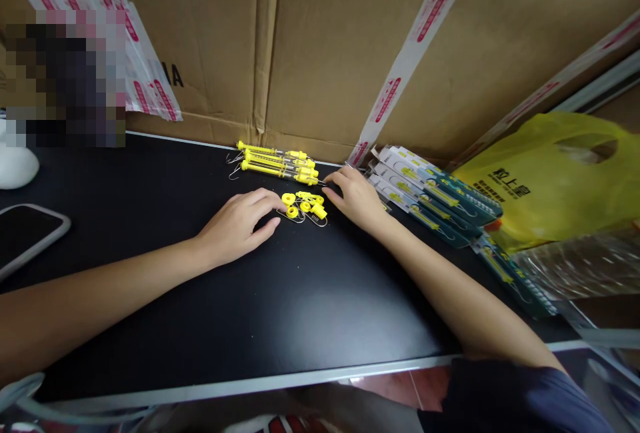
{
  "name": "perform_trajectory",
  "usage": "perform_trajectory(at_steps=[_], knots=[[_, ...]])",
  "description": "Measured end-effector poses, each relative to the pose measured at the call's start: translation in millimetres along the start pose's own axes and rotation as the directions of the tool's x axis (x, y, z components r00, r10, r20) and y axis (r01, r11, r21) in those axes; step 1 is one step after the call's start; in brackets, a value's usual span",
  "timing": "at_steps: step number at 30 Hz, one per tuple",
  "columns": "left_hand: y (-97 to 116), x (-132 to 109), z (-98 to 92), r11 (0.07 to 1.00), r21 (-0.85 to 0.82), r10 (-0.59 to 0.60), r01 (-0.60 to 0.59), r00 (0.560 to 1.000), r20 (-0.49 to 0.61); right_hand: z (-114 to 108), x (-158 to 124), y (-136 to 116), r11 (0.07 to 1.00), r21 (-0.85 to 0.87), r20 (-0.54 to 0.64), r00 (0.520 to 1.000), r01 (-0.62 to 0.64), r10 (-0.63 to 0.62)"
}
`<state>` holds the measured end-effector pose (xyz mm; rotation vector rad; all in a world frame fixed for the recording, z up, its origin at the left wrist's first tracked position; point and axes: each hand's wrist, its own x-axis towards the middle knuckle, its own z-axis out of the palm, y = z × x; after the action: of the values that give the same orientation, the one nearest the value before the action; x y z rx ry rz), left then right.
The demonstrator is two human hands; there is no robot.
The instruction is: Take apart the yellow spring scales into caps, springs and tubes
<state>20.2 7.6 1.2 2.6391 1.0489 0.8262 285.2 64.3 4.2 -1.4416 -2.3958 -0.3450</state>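
My left hand (241, 223) lies palm down on the black table (150, 273), fingers loosely curled, its fingertips touching a small heap of yellow plastic parts with thin wire hooks (305, 206). My right hand (353, 197) rests just right of that heap, fingers extended toward it and toward a row of yellow pen-like tools (278, 161) lying behind. Neither hand visibly grips anything.
A fan of packaged cards with the same yellow tools (434, 196) lies to the right, beside a yellow plastic bag (555, 176) and clear bags. A phone (27, 233) and a white object (17, 165) sit at the left. Taped cardboard boxes (320, 46) wall the back.
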Motion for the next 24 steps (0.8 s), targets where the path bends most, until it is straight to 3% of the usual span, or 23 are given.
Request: perform_trajectory(at_steps=[8, 10, 12, 14, 15, 17, 20, 24], knots=[[-1, 0, 1.5, 1.000, 0.009, 0.003, -0.003, 1.000, -0.009, 6, 6, 5, 0.939, 0.337, -0.033, 0.996, -0.061, 0.077], [-1, 0, 1.9, 1.000, 0.023, 0.000, 0.001, 1.000, -0.019, 6, 7, 1, 0.841, 0.529, -0.030, 0.987, -0.117, 0.157], [-1, 0, 1.8, 0.999, 0.044, -0.006, 0.007, 0.999, -0.035, 4, 7, -5, 0.658, 0.736, 0.001, 0.973, -0.156, 0.229], [0, -1, 1.3, 0.997, 0.070, -0.011, 0.016, 0.998, -0.068, -2, 7, -13, 0.492, 0.860, 0.009, 0.968, -0.135, 0.250], [0, -1, 0.9, 0.996, 0.082, -0.014, 0.022, 0.995, -0.095, -6, 6, -19, 0.453, 0.885, -0.010, 0.970, -0.104, 0.243], [1, -1, 0.1, 0.994, 0.099, -0.017, 0.033, 0.987, -0.160, -16, 3, -31, 0.442, 0.897, -0.078, 0.973, -0.027, 0.219], [2, -1, -0.5, 0.992, 0.116, -0.020, 0.048, 0.973, -0.229, -30, -5, -50, 0.506, 0.858, -0.165, 0.980, 0.090, 0.106], [2, -2, 0.1, 0.990, 0.129, -0.030, 0.055, 0.981, -0.191, -45, -15, -71, 0.501, 0.849, -0.180, 0.983, 0.166, -0.021]])
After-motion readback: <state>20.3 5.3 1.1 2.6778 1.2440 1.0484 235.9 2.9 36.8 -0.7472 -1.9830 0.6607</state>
